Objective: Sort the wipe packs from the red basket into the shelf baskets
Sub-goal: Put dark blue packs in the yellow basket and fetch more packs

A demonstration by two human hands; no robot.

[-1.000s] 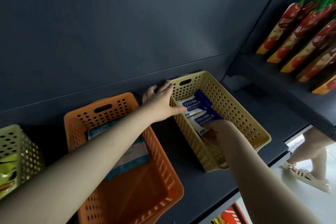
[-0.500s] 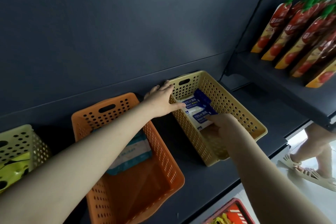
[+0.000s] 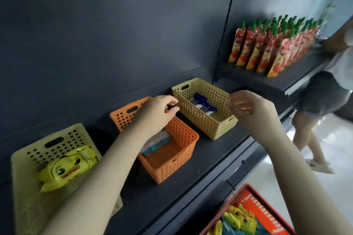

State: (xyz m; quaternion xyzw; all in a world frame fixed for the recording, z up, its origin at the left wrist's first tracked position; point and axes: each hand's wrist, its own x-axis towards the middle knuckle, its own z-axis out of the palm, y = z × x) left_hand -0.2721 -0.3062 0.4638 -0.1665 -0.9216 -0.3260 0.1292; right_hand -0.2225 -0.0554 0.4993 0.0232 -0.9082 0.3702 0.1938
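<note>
**Fingers [image 3: 172, 105] loose, both hands empty**

Left hand [image 3: 155, 113] hovers with its fingers loosely curled, holding nothing, just beside the tan basket [image 3: 194, 116] rim; whether they touch it cannot be told; right hand [image 3: 255, 109] hangs half open and empty above that basket's other side. Blue packs [image 3: 203, 104] lie inside it; more packs [image 3: 239, 217] wait in the red basket [image 3: 265, 212], lower right.

Likely risks: a knuckle could catch the light tan basket and slide it along the shelf [image 3: 172, 196]; the next pack could land in the orange basket [image 3: 177, 160] by mistake.

Dark shelving; pouches [image 3: 267, 49] stand on a higher shelf; another person [image 3: 322, 99] stands nearby.
</note>
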